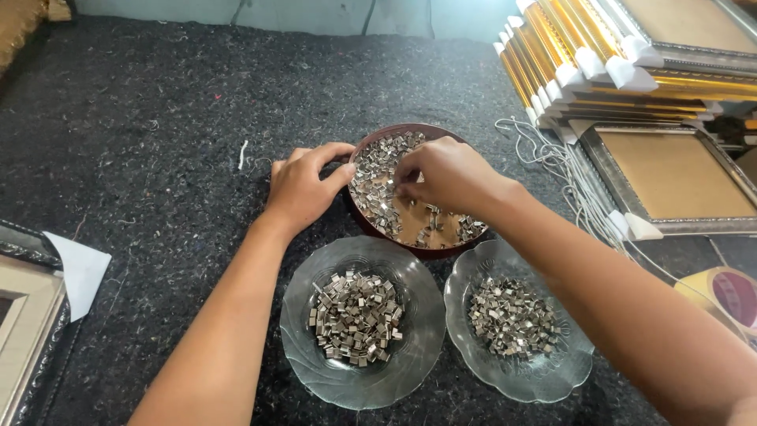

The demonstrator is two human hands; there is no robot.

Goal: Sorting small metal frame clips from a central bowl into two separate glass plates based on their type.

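Left hand (303, 188) cups the brown bowl (371, 223) rim; right hand (443, 175) pinches metal clips (377, 189) inside.

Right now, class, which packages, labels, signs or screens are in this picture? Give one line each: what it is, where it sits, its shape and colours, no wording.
Tape roll: right edge, round, yellow with a red middle; only partly seen.
White paper slip: left edge, folded, blank as far as shows, beside a frame corner.
No signs, screens or boxed packages show.
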